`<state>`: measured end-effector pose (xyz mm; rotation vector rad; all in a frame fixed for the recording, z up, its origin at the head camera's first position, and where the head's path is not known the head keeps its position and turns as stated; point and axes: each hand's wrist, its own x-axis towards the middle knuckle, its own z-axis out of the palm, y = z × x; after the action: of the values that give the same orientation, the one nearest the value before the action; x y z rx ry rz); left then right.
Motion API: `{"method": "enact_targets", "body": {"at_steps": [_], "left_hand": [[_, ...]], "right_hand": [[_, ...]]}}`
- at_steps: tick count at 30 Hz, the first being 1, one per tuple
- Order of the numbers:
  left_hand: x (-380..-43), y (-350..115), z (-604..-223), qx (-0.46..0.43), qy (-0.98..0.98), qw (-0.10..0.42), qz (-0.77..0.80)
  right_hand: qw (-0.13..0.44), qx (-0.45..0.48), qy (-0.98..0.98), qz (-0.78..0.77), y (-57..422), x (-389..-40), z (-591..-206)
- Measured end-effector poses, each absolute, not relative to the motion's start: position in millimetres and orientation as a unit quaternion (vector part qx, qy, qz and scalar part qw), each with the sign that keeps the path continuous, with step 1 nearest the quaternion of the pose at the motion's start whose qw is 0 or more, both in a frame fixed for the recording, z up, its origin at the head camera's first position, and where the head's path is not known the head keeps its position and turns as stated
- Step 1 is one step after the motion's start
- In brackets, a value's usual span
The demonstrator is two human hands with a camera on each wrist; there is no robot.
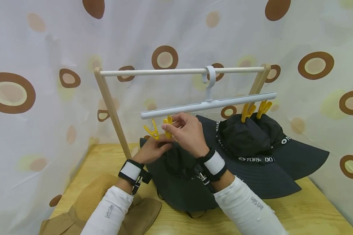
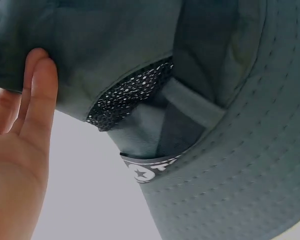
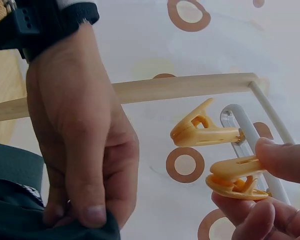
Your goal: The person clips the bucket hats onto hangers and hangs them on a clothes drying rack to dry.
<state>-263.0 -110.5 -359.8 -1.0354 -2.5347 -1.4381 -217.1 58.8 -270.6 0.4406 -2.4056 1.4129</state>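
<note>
My left hand (image 1: 153, 152) pinches the crown edge of a dark bucket hat (image 1: 183, 194) between thumb and fingers. That hat hangs below the left half of a white hanger (image 1: 179, 108), its mesh vent and lettered band visible in the left wrist view. My right hand (image 1: 191, 134) pinches the handles of a yellow clothespin (image 3: 227, 189) under the hanger, just above the left hand. Beside it dangles another yellow clothespin (image 1: 153, 131), gripping nothing. On the right, two yellow clothespins (image 1: 247, 113) hold a second dark bucket hat (image 1: 247, 140) by its crown.
The hanger hooks over a white rod (image 1: 153, 72) between wooden rack legs (image 1: 113, 112). A tan hat (image 1: 91, 195) lies on the wooden table (image 1: 103, 156) at front left, partly under my left forearm. A patterned sheet (image 1: 182, 29) covers the walls behind.
</note>
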Motion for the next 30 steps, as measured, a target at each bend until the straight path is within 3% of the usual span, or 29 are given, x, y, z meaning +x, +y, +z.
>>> {"method": "enact_targets", "body": {"at_steps": [9,17,30], "left_hand": [[-281,-121,-352,-0.299,-0.800,0.003,-0.520],[-279,-128,-346,-0.330,-0.763,-0.004,-0.555],[-271,-124,-346,-0.289,-0.722,-0.006,-0.629]], "right_hand": [[0.160,0.156,-0.841,0.492,55,-218,-271],[0.169,0.153,-0.833,0.504,56,-222,-273],[0.156,0.117,-0.782,0.593,50,-228,-283]]}}
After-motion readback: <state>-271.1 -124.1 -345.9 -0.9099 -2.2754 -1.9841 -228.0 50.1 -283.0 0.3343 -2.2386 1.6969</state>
